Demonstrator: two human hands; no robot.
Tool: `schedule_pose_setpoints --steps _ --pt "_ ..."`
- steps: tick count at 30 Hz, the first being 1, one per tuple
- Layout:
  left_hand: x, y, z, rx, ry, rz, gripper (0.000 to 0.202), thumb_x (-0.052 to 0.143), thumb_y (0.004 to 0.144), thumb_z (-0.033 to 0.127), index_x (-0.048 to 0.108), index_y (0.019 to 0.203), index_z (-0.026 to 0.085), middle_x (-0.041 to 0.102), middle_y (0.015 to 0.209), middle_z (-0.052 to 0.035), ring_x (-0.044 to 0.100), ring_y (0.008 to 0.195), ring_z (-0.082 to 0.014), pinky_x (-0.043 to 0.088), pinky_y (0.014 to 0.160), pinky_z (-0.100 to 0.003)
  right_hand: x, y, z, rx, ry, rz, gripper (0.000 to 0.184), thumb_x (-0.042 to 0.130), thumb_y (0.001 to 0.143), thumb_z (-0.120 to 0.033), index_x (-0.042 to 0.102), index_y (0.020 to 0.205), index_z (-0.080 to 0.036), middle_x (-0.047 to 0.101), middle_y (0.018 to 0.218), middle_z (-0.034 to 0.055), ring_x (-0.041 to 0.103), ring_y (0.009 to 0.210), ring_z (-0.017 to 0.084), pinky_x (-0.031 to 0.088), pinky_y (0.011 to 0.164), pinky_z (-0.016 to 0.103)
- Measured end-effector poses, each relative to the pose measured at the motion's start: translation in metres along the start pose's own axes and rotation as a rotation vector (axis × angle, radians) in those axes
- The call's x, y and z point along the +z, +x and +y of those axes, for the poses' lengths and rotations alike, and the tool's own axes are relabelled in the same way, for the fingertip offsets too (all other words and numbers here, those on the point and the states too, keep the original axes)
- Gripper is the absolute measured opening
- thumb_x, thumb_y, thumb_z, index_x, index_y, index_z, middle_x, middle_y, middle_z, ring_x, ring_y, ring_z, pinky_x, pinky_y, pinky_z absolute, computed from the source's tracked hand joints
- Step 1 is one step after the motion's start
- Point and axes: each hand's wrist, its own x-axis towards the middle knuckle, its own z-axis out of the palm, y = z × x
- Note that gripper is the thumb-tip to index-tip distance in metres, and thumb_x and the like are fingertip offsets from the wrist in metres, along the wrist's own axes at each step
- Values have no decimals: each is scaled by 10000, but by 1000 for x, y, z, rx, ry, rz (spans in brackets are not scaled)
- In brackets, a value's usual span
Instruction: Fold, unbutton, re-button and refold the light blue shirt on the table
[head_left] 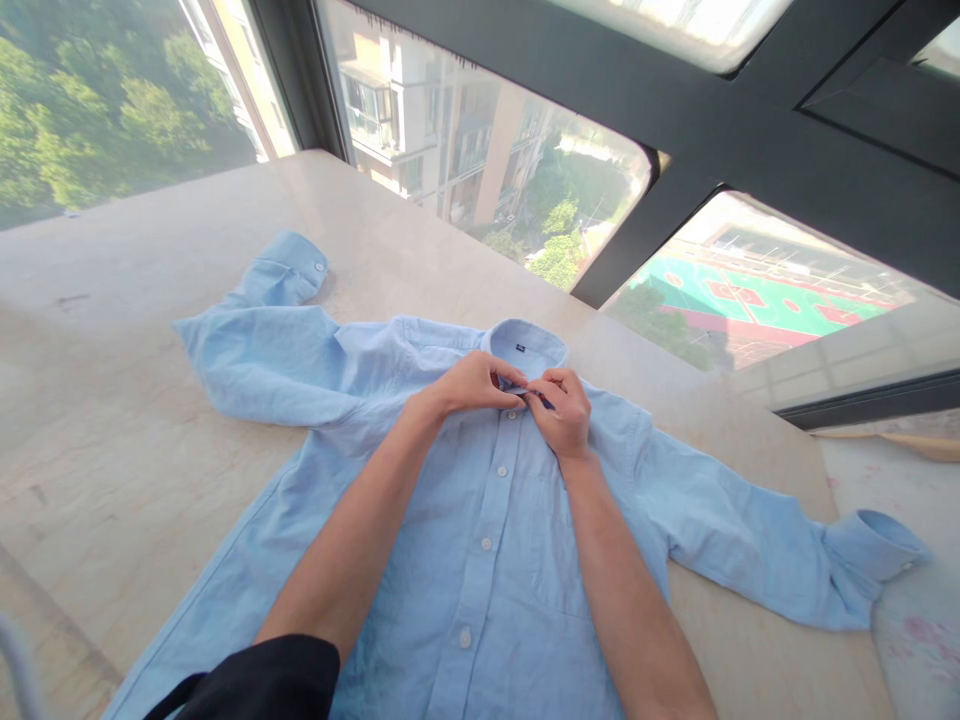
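Observation:
A light blue long-sleeved shirt (442,500) lies front side up with its sleeves spread to both sides. Small white buttons run down its front placket (480,575), fastened where they show. At the neck, just below the collar (529,340), my left hand (480,382) pinches the fabric between thumb and fingers. My right hand (561,408) grips the collar's front edge right beside it, fingers curled. The fingertips of both hands meet there, and they hide the top button, if one is there.
The shirt rests on a pale stone windowsill (90,400). Dark window frames (525,80) border its far side, with glass panes between them. A floral cloth (907,620) lies at the right, near the right cuff (877,545).

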Motion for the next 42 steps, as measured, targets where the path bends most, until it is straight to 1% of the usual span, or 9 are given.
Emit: schedule_pose_setpoints --steps 3,7,10,13,15,20,27,33,42 --pt "3 2 -5 5 22 30 282 715 689 243 786 952 168 754 818 -23 607 671 -129 451 612 -222 0 -1 1 29 -22 -23 105 647 867 -173 720 814 -227 569 831 35 581 693 149 518 624 278" --pt "11 4 -12 5 39 108 244 679 723 219 783 933 154 754 810 -31 627 693 -133 465 647 -225 0 -2 2 44 -21 -38 84 664 869 -199 726 814 -213 595 868 37 531 575 104 488 554 253" --pt "15 3 -14 5 39 161 223 647 743 208 783 908 145 749 772 -33 625 661 -126 462 626 -219 -1 -1 2 40 -9 -53 87 657 880 -203 725 826 -211 640 886 47 593 630 124 509 600 263" --pt "16 1 -13 -1 62 159 241 618 747 189 783 917 147 751 776 -27 619 643 -117 460 618 -213 0 -1 3 45 18 -89 94 641 899 -218 719 846 -218 693 881 56 667 777 168 539 675 280" --pt "14 1 -13 -13 78 152 265 604 738 169 782 933 151 754 791 -21 612 640 -112 460 619 -212 0 -1 3 57 36 -105 97 638 907 -234 717 852 -220 718 874 56 686 823 181 552 707 292" --pt "13 1 -13 -28 105 154 297 604 706 140 784 943 150 749 775 -14 589 615 -101 447 599 -203 1 0 3 61 46 -102 101 651 906 -256 714 839 -214 739 867 58 703 821 184 564 748 307" --pt "16 2 -16 -10 142 209 285 587 715 161 787 918 145 716 687 -7 583 594 -101 428 583 -197 1 1 3 -13 47 -60 86 651 907 -220 711 849 -200 731 850 58 698 800 173 555 723 284" --pt "17 2 -17 -12 175 214 286 580 709 179 789 903 155 697 655 3 568 583 -101 410 574 -194 1 1 4 53 69 -118 91 660 898 -247 721 839 -213 741 855 52 702 792 177 562 695 288" --pt "17 1 -17 -39 192 230 274 573 699 198 780 873 155 663 617 18 530 562 -96 372 546 -192 -3 1 4 78 99 -152 102 641 911 -265 725 876 -220 746 862 50 705 796 183 565 704 294"
